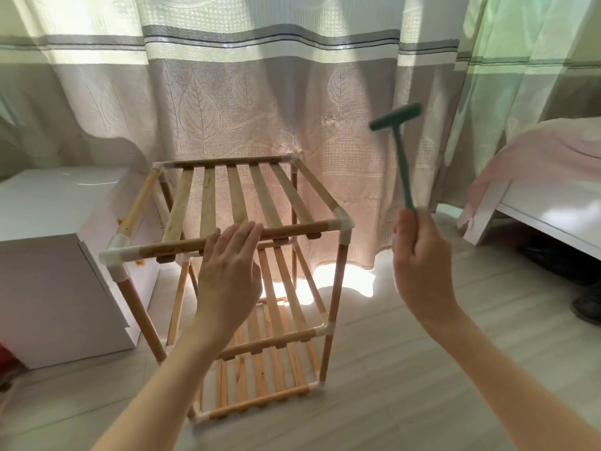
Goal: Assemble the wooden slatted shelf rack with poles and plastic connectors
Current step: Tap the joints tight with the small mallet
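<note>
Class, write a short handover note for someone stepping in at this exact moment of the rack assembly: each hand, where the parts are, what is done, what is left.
Left hand: fingers straight, resting flat on the front pole of the top shelf, steadying the rack.
Right hand: grips the green hammer by its handle, raised to the right of the rack, touching nothing.
Rack: upright on the floor, three slatted tiers, white plastic connectors at the corners.
Done: frame stands with all tiers in place.
Left, probably: tap the top corners down, such as the front right connector, then check each joint is seated.
</note>
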The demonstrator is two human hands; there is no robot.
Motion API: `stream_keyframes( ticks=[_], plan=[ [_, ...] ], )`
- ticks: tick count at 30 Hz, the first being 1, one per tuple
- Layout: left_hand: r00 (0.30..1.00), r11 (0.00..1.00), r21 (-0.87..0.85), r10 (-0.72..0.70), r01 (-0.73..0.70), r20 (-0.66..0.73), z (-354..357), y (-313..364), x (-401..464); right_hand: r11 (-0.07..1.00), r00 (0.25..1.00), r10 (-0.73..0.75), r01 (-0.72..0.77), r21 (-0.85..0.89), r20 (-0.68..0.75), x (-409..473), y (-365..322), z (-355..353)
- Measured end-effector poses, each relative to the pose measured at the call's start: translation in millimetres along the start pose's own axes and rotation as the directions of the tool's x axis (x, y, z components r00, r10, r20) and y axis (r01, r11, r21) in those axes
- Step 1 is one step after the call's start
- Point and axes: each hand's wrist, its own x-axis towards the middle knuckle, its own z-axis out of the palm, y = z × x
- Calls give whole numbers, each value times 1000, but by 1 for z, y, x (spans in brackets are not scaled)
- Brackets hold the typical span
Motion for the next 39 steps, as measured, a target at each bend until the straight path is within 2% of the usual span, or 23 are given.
stream_keyframes(
  ticks=[1, 3, 4, 5, 7, 8, 10, 12, 13, 14, 17, 18, 19, 21, 22, 26, 27, 30, 31, 33, 35, 37, 39],
  plan=[
    [1000, 1000, 0, -3, 3, -2, 0, 1, 0, 997, 999, -28, 31, -75, 35, -2, 1, 1],
    [1000, 1000, 1, -5, 5, -5, 0, 1, -2, 933, 920, 83, 64, -355, 384, -18, 11, 6],
    [1000, 1000, -2, -4, 4, -5, 0, 2, -3, 924, 879, 126, 65, -377, 460, -20, 13, 5],
    [1000, 1000, -6, -1, 1, -7, 0, 2, -2, 943, 900, 107, 42, -329, 422, -15, 15, 3],
    [1000, 1000, -6, -5, 5, -12, 2, 2, -1, 991, 996, -16, 27, -132, 83, 0, 2, -4],
    [1000, 1000, -6, -8, 8, -12, 2, 1, -1, 996, 996, -62, 57, -71, -71, 3, -2, -6],
    [1000, 1000, -8, -6, 6, -10, 3, 1, 0, 990, 996, -71, 65, -122, -45, 0, 0, -4],
    [1000, 1000, -5, -8, 8, -5, 3, 1, 1, 940, 932, 71, 57, -337, 356, -17, 10, 5],
    [1000, 1000, -6, -9, 9, -2, 3, 2, 1, 935, 905, 90, 67, -348, 415, -17, 16, 4],
    [1000, 1000, -11, -14, 14, -2, 3, 3, 1, 952, 928, 73, 45, -302, 366, -10, 17, 4],
    [1000, 999, -18, -27, 27, 2, 2, 5, 2, 996, 996, -75, 73, -60, -39, 4, -4, -4],
    [1000, 1000, -18, -25, 25, 8, 2, 5, 1, 994, 995, -95, 93, -57, -39, 2, -5, -4],
    [1000, 1000, -13, -22, 22, 9, 3, 5, 1, 989, 995, -86, 91, -118, 48, -5, -4, -1],
    [1000, 1000, 4, -20, 20, 6, 3, 5, -2, 928, 896, 70, 104, -359, 439, -21, 5, 5],
    [1000, 1000, 5, -20, 20, 6, 3, 5, -3, 928, 868, 109, 86, -363, 484, -19, 8, 5],
    [1000, 1000, 0, -21, 21, -5, 5, 5, -1, 995, 999, -23, 27, -97, 40, -1, -2, -2],
    [1000, 1000, -5, -19, 19, -4, 6, 4, -1, 995, 999, -23, 27, -96, 45, -3, -1, -2],
    [1000, 1000, -22, -14, 14, 4, 7, 2, -4, 914, 906, 131, 46, -402, 403, -26, 17, 4],
    [1000, 1000, -29, -12, 12, 10, 7, 2, -4, 921, 913, 135, 27, -388, 384, -23, 19, 2],
    [1000, 999, -34, -19, 20, 10, 8, 2, -2, 974, 994, 13, 11, -227, 107, -6, 8, -4],
    [1000, 999, -45, -25, 25, 9, 8, 2, -1, 988, 990, -104, 92, -125, -94, 2, 1, -7],
    [1000, 998, -53, -17, 17, 3, 8, 1, -1, 940, 985, -77, 122, -317, 153, -8, 9, -2],
    [1000, 998, -59, -10, 10, 0, 9, 0, -3, 924, 849, 156, 56, -379, 505, -24, 25, 3]
  ],
)
